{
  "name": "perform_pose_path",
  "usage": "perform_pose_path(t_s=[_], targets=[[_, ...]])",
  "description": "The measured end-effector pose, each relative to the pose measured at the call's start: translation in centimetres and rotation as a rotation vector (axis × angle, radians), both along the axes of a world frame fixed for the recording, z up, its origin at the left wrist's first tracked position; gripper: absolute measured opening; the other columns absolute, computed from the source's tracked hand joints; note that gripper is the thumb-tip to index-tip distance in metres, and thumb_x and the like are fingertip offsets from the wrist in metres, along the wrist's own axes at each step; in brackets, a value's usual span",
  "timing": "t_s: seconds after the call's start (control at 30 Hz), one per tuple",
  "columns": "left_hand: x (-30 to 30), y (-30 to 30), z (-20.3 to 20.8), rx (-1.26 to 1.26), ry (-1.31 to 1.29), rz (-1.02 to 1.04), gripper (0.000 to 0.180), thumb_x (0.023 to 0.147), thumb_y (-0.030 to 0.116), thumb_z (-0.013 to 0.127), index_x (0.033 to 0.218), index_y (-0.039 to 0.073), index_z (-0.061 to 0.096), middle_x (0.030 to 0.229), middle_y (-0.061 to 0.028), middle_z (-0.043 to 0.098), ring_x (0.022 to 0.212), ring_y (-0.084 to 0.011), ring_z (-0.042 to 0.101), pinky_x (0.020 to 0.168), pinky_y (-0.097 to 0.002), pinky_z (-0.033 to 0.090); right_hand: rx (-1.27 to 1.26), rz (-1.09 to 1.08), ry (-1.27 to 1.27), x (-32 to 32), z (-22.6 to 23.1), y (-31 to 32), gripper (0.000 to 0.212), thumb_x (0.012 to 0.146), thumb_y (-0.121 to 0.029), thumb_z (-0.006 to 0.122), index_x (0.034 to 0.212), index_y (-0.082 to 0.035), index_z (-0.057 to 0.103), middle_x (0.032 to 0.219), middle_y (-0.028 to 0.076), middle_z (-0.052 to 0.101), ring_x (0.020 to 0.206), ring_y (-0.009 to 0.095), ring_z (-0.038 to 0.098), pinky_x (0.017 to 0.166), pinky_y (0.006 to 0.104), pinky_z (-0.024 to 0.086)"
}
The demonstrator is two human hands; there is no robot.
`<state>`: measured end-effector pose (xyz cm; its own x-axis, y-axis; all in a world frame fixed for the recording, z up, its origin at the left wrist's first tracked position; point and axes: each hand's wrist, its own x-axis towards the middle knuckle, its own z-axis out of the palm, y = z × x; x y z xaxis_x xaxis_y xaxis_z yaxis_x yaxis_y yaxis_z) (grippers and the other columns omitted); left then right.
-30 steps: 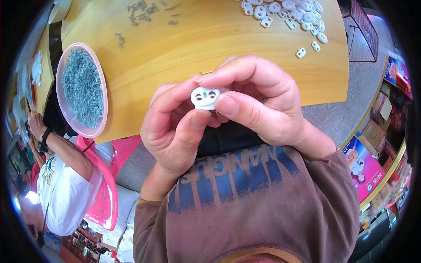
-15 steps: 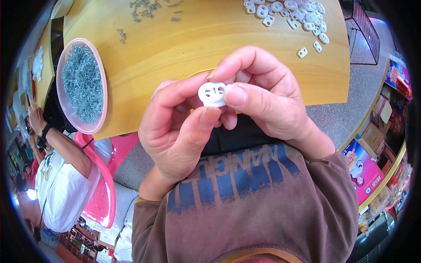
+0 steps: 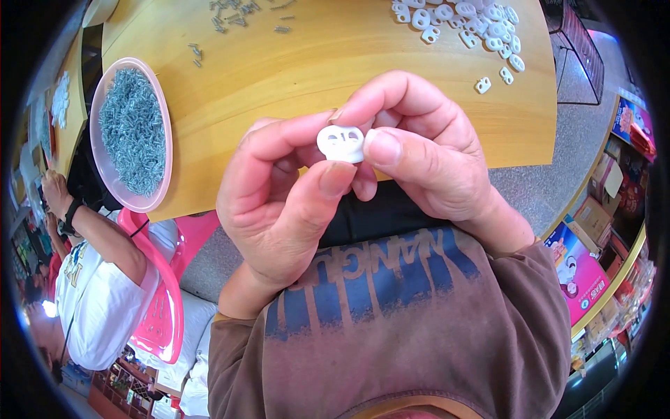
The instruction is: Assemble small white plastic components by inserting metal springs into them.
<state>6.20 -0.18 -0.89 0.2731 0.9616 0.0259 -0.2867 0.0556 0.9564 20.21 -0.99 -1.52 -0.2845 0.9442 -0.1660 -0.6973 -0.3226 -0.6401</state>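
Both my hands meet over the near edge of the table around a small white plastic cord lock (image 3: 341, 153), whose two holes face up. My left hand (image 3: 276, 202) pinches it between thumb and forefinger from the left and below. From the right, my right hand (image 3: 433, 150) presses its thumb against the cord lock's side, with the forefinger at its top. Whether a spring sits inside it is hidden. At the far right lies a pile of similar white plastic parts (image 3: 481, 28), with two loose white pieces (image 3: 483, 85) nearer to me.
A pale pink bowl (image 3: 166, 167) full of small metal springs (image 3: 132, 133) stands at the table's left edge. Loose springs (image 3: 234, 14) lie at the far side. On the left, a person (image 3: 105, 293) in white sits by a pink chair (image 3: 167, 321). Shelves with boxes (image 3: 593, 216) stand right.
The cord lock has risen slightly and tilted in my fingers, its holes looking narrower. My left thumb has shifted a little upward. Both hands keep their hold.
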Motion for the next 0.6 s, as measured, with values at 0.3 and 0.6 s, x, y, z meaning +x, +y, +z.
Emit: perform_pose_path(t_s=[0.3, 0.6], targets=[[-0.72, 0.40, -0.31, -0.041, -0.098, -0.017, 0.026, 0.080, 0.003, 0.055, 0.104, -0.005, 0.048, 0.088, -0.0075, 0.051, 0.071, -0.0111, 0.053, 0.063, -0.0206, 0.044, 0.124, -0.061, -0.118, -0.25, 0.11, 0.22, 0.025, 0.078, 0.001, 0.056, 0.101, 0.002, 0.047, 0.090, 0.010, 0.056, 0.074, 0.011, 0.054, 0.063, 0.0219, 0.046], [-0.91, 0.38, -0.56, -0.034, -0.039, -0.004, 0.024, 0.082, 0.006, 0.053, 0.104, -0.004, 0.050, 0.087, -0.0063, 0.051, 0.068, -0.0088, 0.052, 0.063, -0.0188, 0.043, 0.420, -0.096, -0.472, -0.04, -0.38, 0.46, 0.025, 0.077, 0.004, 0.056, 0.101, 0.005, 0.050, 0.085, 0.009, 0.054, 0.075, 0.012, 0.054, 0.066, 0.0229, 0.046]])
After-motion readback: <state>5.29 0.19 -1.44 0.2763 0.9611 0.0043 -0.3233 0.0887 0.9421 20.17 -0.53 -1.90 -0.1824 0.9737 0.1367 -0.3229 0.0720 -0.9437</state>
